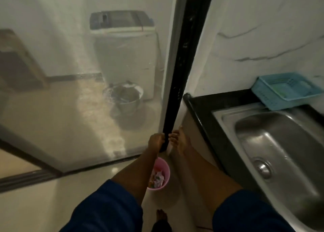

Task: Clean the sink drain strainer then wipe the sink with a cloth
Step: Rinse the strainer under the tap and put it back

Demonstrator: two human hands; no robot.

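Observation:
The steel sink (pixel 287 144) fills the right side, set in a black counter. Its round metal drain strainer (pixel 262 168) sits in the drain hole at the basin's near end. No cloth is in view. Both my arms reach forward, left of the sink, to the black frame of a glass sliding door (pixel 177 91). My left hand (pixel 156 140) curls around the frame's left edge near its bottom. My right hand (pixel 179 140) is on the frame's other side, fingers stretched and fingertips touching it, holding nothing.
A pink bin (pixel 165 168) with wrappers stands on the floor below my arms. A light blue plastic basket (pixel 285 89) sits on the counter behind the sink. Behind the misty glass are a washing machine (pixel 122 39) and a metal bucket (pixel 126 98). My bare foot (pixel 161 216) is on the tiles.

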